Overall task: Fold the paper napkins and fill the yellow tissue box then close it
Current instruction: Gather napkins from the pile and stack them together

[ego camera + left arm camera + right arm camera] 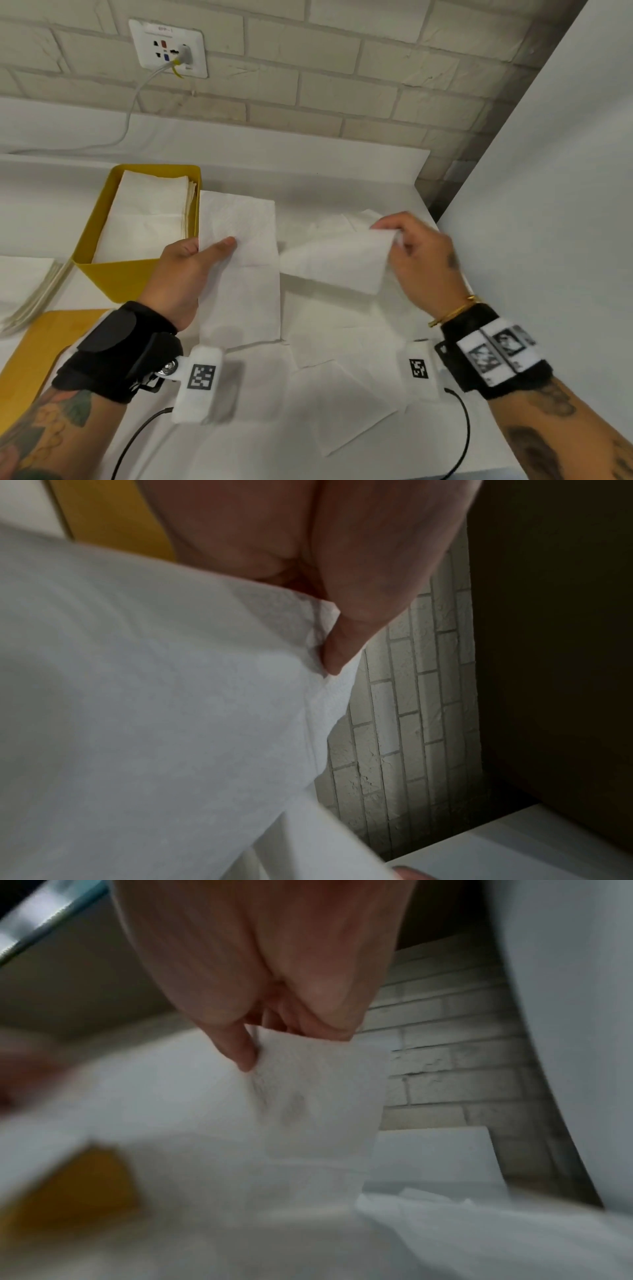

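1. I am holding a folded napkin (239, 270) in my left hand (186, 270), thumb on top and fingers hidden beneath, so the hand is clamped on the sheet near its left edge. The left wrist view is showing that thumb pressing into the paper (171, 696).

2. The napkin's long axis is running away from me, roughly parallel to the long axis of the yellow tissue box (118, 279). The box is lying just to the left of this hand, its right wall right beside the napkin's far left edge.

3. My left hand is by far the nearer one to the box, so I am judging that the drop-in is a short sideways carry to the left, with no turning of the sheet needed.

4. The box is open and already holding a stack of folded napkins (147, 219); its yellow lid (41, 342) is lying flat in front of it, near my left forearm.

5. My right hand (423, 260) is pinching the right end of another napkin (337, 263), lifted and sagging off the white counter (342, 171). The right wrist view, though blurred, is showing fingers and thumb closed on the paper (318, 1091).

6. My left wrist is sitting low, palm turned inward; my right hand is raised, well apart from the box.

7. More loose napkins (342, 387) are lying between my forearms, not yet folded as I judge it.
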A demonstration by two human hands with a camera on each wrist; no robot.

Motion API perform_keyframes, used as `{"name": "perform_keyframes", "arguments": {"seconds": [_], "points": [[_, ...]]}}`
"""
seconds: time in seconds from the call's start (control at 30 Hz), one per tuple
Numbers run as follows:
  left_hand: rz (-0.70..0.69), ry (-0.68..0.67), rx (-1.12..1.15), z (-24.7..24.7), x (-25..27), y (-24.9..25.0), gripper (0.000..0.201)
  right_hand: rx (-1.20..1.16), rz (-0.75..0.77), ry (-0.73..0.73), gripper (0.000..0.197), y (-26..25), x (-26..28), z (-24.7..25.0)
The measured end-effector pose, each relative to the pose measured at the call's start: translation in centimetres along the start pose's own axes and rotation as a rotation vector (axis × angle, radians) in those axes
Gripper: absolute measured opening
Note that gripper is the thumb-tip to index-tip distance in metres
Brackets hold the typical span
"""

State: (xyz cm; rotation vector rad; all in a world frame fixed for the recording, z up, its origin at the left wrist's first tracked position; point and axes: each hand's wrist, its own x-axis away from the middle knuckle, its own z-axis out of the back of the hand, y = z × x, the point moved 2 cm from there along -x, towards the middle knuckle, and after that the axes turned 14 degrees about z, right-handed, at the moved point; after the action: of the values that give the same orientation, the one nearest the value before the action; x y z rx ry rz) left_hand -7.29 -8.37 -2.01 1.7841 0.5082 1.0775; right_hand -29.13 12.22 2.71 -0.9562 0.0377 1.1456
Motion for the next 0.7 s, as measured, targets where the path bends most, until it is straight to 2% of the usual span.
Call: {"name": "perform_keyframes", "arguments": {"seconds": [0.07, 0.1, 0.17, 0.27, 0.43, 0.6, 0.63, 0.7], "points": [[-0.008, -0.001, 0.007, 0.0, 0.1, 0.0, 0.013, -0.244, -0.155, 0.193, 0.029, 0.2, -0.2, 2.1], [-0.008, -0.004, 0.008, -0.1, 0.2, 0.0, 0.012, -0.375, -0.243, 0.232, 0.027, 0.4, -0.1, 2.6], [0.0, -0.008, 0.01, -0.1, 0.2, -0.2, 0.012, -0.528, -0.406, 0.242, 0.03, 1.9, 0.8, 3.2], [0.015, -0.007, 0.002, 0.0, 0.2, -0.6, 0.014, -0.588, -0.562, 0.234, 0.034, 4.4, 2.8, 3.2], [0.031, -0.03, -0.022, -0.3, 0.3, -1.1, 0.01, -0.555, -0.668, 0.222, 0.026, 7.5, 5.5, 3.0], [0.04, -0.037, -0.029, -0.5, 0.5, -1.4, 0.01, -0.699, -0.768, 0.3, 0.028, 9.0, 6.9, 3.1], [0.039, -0.04, -0.031, -0.6, 0.5, -1.4, 0.01, -0.671, -0.751, 0.282, 0.026, 9.2, 7.1, 3.2], [0.033, -0.043, -0.036, -0.6, 0.6, -1.4, 0.011, -0.47, -0.661, 0.144, 0.024, 9.2, 6.9, 3.5]]}}
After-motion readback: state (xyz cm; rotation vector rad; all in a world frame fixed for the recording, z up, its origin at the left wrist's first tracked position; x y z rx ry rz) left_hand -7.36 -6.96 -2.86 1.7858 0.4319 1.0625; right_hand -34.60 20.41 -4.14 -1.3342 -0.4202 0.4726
